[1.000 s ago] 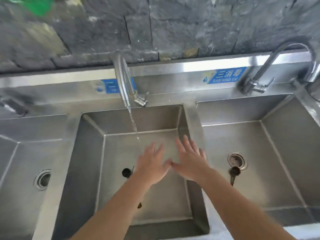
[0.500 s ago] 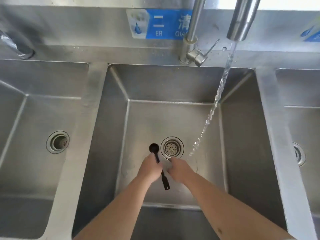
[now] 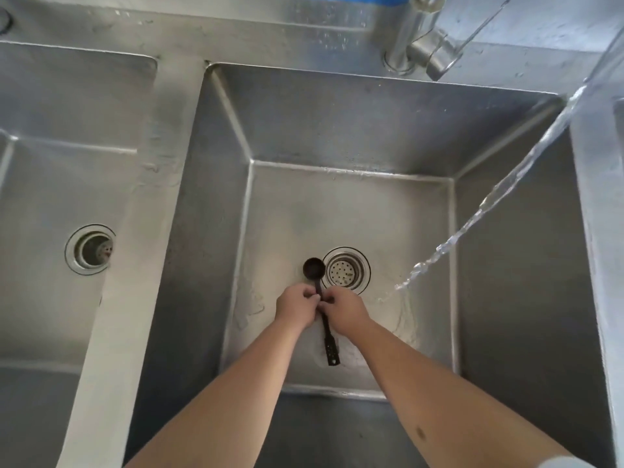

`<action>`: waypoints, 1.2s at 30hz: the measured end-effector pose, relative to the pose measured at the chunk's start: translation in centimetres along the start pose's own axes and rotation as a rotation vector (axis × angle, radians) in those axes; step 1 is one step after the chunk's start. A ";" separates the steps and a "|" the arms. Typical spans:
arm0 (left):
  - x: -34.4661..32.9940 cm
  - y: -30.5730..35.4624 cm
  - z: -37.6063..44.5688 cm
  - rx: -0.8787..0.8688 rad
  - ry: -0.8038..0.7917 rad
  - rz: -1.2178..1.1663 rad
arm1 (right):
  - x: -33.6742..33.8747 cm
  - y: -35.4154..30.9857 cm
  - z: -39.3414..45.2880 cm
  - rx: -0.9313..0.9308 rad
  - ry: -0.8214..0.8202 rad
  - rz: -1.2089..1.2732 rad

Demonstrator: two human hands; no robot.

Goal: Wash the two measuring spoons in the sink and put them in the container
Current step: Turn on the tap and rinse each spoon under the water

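Note:
A black measuring spoon (image 3: 314, 269) lies on the floor of the middle steel sink basin (image 3: 371, 136), its bowl just left of the drain strainer (image 3: 345, 270) and its handle pointing toward me. My left hand (image 3: 295, 307) and my right hand (image 3: 344, 309) meet over the middle of the handle, and the fingers of both pinch it. Only one spoon shows. No container is in view.
Water (image 3: 499, 194) streams from the upper right and lands right of the drain. The tap base and lever (image 3: 429, 52) stand behind the basin. A second basin with its own drain (image 3: 89, 249) lies to the left, across a steel divider (image 3: 135, 248).
The view has dropped closer into the middle basin. Both hands went from spread open above the sink to the floor, and the right hand has closed in on the spoon's handle beside the left.

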State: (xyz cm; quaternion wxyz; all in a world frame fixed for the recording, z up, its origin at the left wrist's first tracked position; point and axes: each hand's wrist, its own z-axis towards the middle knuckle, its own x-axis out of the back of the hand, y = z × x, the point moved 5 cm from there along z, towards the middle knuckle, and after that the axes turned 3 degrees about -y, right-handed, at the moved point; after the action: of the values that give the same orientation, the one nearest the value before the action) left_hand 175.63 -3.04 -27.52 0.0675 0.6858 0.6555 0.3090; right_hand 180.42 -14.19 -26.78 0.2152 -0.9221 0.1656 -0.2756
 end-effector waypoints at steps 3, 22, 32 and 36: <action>0.2 1.2 -2.0 0.030 -0.052 -0.195 | 1.7 0.5 -2.3 -0.023 -0.057 0.275; -4.7 15.7 -14.7 -0.124 -0.346 -0.771 | 16.2 1.9 -17.2 -0.010 -0.108 0.745; -3.6 16.8 -16.5 -0.097 -0.122 -0.612 | 19.0 1.9 -21.9 0.076 -0.248 0.731; -2.9 18.1 -17.6 -0.164 -0.085 -0.518 | 20.1 3.1 -23.4 0.078 -0.217 0.864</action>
State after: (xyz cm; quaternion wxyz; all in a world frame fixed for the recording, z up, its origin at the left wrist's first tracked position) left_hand 182.24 -13.69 -5.45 0.2269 0.5000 0.7783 0.3046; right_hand 182.20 -32.50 -1.85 0.3611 -0.7832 0.5015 -0.0681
